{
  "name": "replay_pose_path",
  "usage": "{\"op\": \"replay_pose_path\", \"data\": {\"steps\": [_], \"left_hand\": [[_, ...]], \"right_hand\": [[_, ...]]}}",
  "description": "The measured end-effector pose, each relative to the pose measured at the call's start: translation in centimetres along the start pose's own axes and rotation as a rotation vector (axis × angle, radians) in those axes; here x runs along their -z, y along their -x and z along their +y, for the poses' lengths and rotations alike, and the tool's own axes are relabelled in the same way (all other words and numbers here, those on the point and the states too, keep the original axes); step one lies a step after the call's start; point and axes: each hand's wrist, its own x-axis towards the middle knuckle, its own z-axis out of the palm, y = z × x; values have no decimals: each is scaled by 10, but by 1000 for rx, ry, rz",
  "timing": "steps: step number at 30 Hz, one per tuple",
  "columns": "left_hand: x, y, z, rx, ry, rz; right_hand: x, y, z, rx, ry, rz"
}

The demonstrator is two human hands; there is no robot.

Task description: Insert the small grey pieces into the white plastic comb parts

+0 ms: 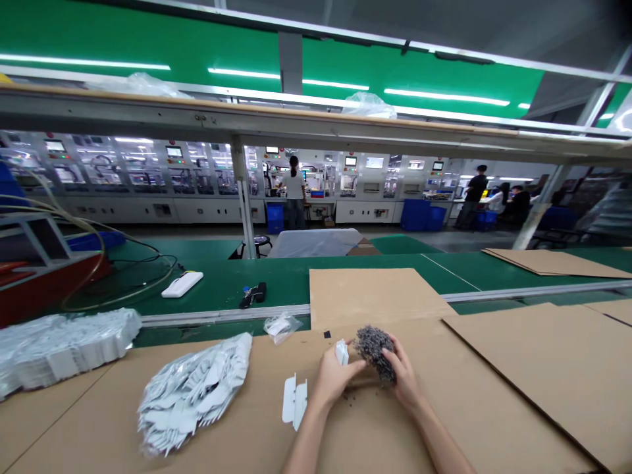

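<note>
A small white piece point(342, 353) is pinched in the bent fingers of the left hand point(332, 383), and a grey clump of tiny bits point(374, 352) is cupped by the curled fingers of the right hand point(403, 376) – both hands are closed, not let go. The two hands are held close together, just over a big brown cardboard sheet point(375, 434), and the clump sits between them, near the white piece. Little dark crumbs point(351, 397) are scattered on the cardboard under the hands. Two flat white plastic parts point(295, 400) are laid just beside the left wrist. Further left, a heap of white parts in a clear bag point(192, 392) is left on the cardboard, and a bigger bag of white parts point(62, 349) is seen at the edge of the bench. A small clear bag point(281, 327) is placed near the heap. Behind these, a green workbench point(222, 284) is seen, with a white box-like thing point(182, 284) and a small dark tool with a blue bit point(253, 295) on it – what the tool is cannot be told. More cardboard sheets point(553, 263) are laid on the right. Far off, a person point(295, 187) is seen standing at a long row of machines point(128, 174), by a blue bin point(275, 217).
</note>
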Motion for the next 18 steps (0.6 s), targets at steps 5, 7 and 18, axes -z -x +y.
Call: {"op": "replay_pose_path", "data": {"steps": [5, 7, 18], "left_hand": [[-5, 3, 0, -140, 20, -91], [-4, 3, -2, -150, 14, -71], [-4, 2, -4, -134, -90, 9]], "right_hand": [[-1, 1, -1, 8, -11, -46], [-1, 2, -1, 13, -9, -44], [-2, 3, -3, -13, -40, -34]]}}
